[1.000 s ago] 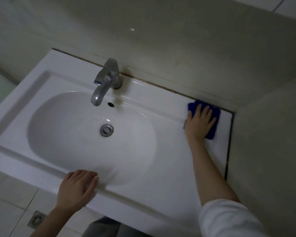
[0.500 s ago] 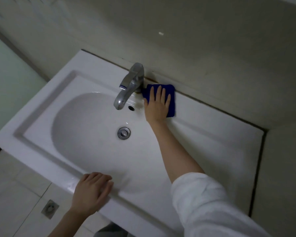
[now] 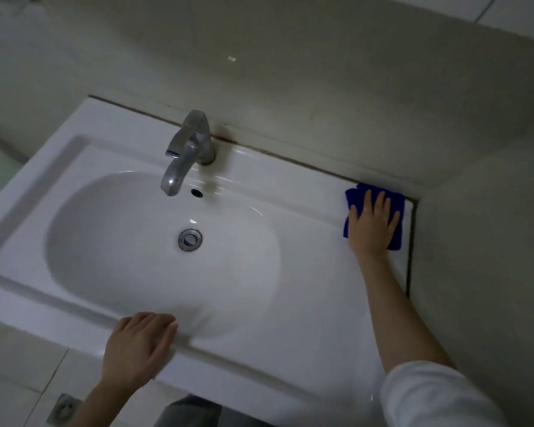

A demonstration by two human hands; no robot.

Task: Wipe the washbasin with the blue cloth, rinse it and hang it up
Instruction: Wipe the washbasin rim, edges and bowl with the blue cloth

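A metal tap (image 3: 189, 149) stands at the back edge of the washbasin (image 3: 305, 303), its spout reaching over the bowl. A plain beige wall (image 3: 290, 72) rises behind it. Below the front edge lie pale floor tiles (image 3: 13, 380) with a small square floor drain (image 3: 63, 408).

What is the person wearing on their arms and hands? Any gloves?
No gloves: both the left hand and the right hand are bare, with no ring or watch that I can see. The right arm has a white sleeve that leaves the forearm bare. No sleeve shows on the left forearm.
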